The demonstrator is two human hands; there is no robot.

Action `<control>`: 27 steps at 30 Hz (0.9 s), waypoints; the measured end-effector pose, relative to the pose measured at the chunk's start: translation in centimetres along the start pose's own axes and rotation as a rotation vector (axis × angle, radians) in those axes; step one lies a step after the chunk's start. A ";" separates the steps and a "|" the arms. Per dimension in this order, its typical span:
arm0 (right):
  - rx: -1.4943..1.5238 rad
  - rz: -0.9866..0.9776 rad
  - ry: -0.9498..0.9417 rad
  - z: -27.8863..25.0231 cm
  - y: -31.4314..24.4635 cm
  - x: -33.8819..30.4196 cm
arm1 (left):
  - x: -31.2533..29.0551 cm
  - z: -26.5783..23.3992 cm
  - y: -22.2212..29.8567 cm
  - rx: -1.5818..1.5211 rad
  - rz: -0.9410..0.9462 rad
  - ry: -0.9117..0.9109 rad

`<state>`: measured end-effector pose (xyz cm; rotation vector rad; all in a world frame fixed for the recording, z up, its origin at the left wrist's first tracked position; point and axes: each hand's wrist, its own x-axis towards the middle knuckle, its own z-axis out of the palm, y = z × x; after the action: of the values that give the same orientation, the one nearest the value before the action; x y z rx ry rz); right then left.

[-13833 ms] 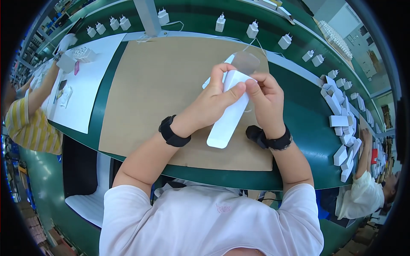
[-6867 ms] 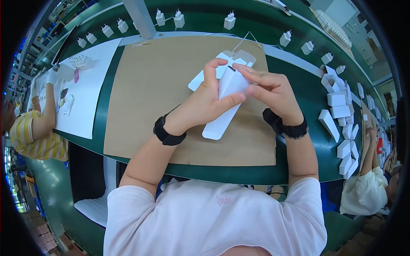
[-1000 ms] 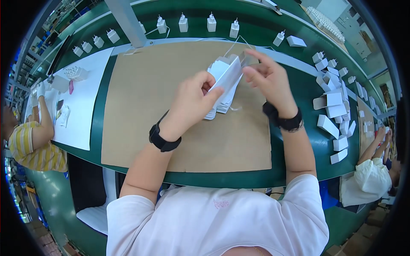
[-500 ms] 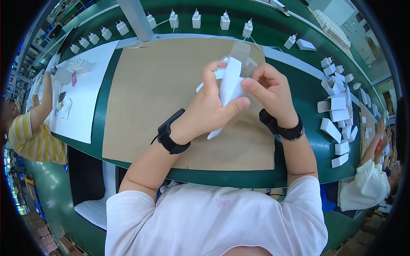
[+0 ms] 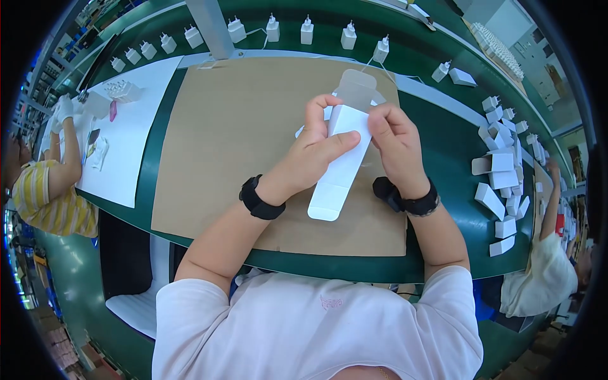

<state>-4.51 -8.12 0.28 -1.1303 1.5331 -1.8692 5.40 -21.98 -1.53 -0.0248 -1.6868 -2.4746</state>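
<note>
One white fabric T-shirt (image 5: 272, 329) with a small pink print (image 5: 331, 303) fills the near edge of my remote view. Two black wristbands (image 5: 256, 199) follow, one on each arm. The left hand (image 5: 316, 144) is clamped on one white, long, rectangular paperboard carton (image 5: 341, 171), thumb on its upper face. The right hand (image 5: 399, 149) has its thumb and fingers bent at the carton's far right edge; I cannot tell whether they pinch it. The carton runs diagonally over one brown, flat cardboard sheet (image 5: 215, 145), its grey-looking far flap (image 5: 356, 87) extended. White paperboard pieces (image 5: 299, 132) show partly beneath it; I cannot count them. The sheet lies on one green, smooth tabletop (image 5: 437, 145). To the left, one person in a yellow-striped top (image 5: 47, 199) is beside one white, flat sheet (image 5: 130, 155). To the right, I find one heap of white cartons (image 5: 503, 163); overlap prevents a full count. Beyond the tabletop, I count five white plug adapters (image 5: 168, 44) left of one grey metal post (image 5: 211, 28) and six between the post and one lone white carton (image 5: 463, 77).
</note>
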 end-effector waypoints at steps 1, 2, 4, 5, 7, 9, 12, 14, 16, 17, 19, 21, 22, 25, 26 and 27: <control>-0.122 -0.091 0.120 0.6 0.3 -0.1 | 0.1 -0.2 -0.3 0.050 0.028 0.007; -0.123 -0.089 0.119 1.0 0.1 0.1 | 0.2 -0.3 -0.4 0.099 0.055 0.012; 0.004 -0.138 0.180 1.4 -0.5 0.4 | 0.3 -0.6 -0.1 0.151 0.045 0.006; -0.053 -0.140 0.130 0.5 0.1 0.4 | 0.2 -0.9 0.0 0.209 0.036 0.001; -0.113 -0.075 0.033 -1.2 -0.4 0.5 | 0.1 -1.1 0.2 0.232 0.063 -0.030; -0.168 0.042 -0.008 -1.2 -1.2 0.6 | 0.0 -1.2 0.5 0.255 0.088 -0.061; -0.089 0.082 0.039 -1.1 -1.5 1.0 | -0.2 -1.1 1.0 0.348 0.043 -0.094; -0.041 0.140 0.065 -1.3 -1.4 1.1 | -0.1 -1.1 0.9 0.331 0.079 -0.112; 0.006 0.196 0.092 -1.6 -1.4 1.1 | -0.1 -1.1 1.2 0.356 0.053 -0.108; -0.055 0.187 0.050 -1.8 -1.4 1.1 | -0.1 -1.0 1.3 0.383 0.030 -0.098; -0.115 0.178 0.007 -1.9 -1.5 1.0 | 0.0 -1.0 1.2 0.390 0.055 -0.063; -0.086 0.098 -0.075 -1.6 -1.6 1.0 | 0.2 -1.0 1.3 0.396 0.081 -0.032; -0.088 0.098 -0.073 -1.6 -1.6 1.0 | 0.2 -1.0 1.4 0.400 0.041 -0.031; -0.338 0.104 0.017 -1.9 -1.8 1.4 | 0.6 -1.4 0.6 0.530 0.153 0.042; -0.458 0.116 0.108 -2.7 -2.4 1.7 | 0.6 -1.7 0.2 0.651 0.299 0.109; -0.474 -0.038 0.266 -4.3 -2.8 2.5 | 1.0 -1.8 0.1 0.645 0.303 0.110</control>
<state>-9.01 -6.86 3.52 -1.1387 2.2026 -1.7843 4.58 -23.78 -2.03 -0.0654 -2.1549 -1.6102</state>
